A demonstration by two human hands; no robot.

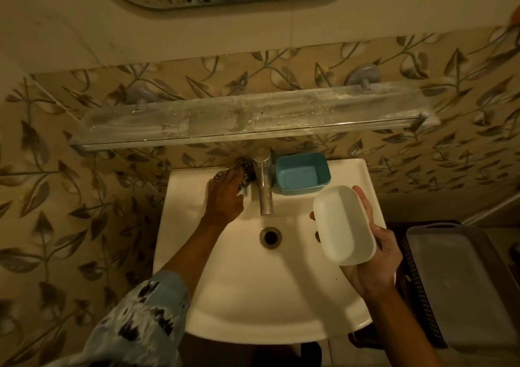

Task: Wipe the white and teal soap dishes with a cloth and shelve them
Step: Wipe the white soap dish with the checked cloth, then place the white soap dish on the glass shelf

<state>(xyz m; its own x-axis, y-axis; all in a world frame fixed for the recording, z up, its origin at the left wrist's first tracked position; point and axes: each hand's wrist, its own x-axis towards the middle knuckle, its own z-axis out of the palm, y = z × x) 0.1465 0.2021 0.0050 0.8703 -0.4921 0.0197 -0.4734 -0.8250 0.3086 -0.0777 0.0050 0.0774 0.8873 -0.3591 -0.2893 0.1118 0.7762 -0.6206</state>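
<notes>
Leaf-patterned tiles (84,197) are seen behind a white sink (197,254), with a smeared glass shelf (253,118) fixed above the tap (264,186). The white soap dish (344,226) is held over the sink's right side, tilted, by the right hand (374,259), whose thumb and fingers are wrapped round its long sides. The teal soap dish (302,173) is set upright on the sink rim just right of the tap. The left hand (225,195) is laid on the patterned cloth (247,169) left of the tap; whether the fingers have closed on it cannot be told. Both dishes are judged light, stiff plastic, possibly slippery if wet, best gripped across the side walls. The cloth is expected to bunch softly when gathered.
</notes>
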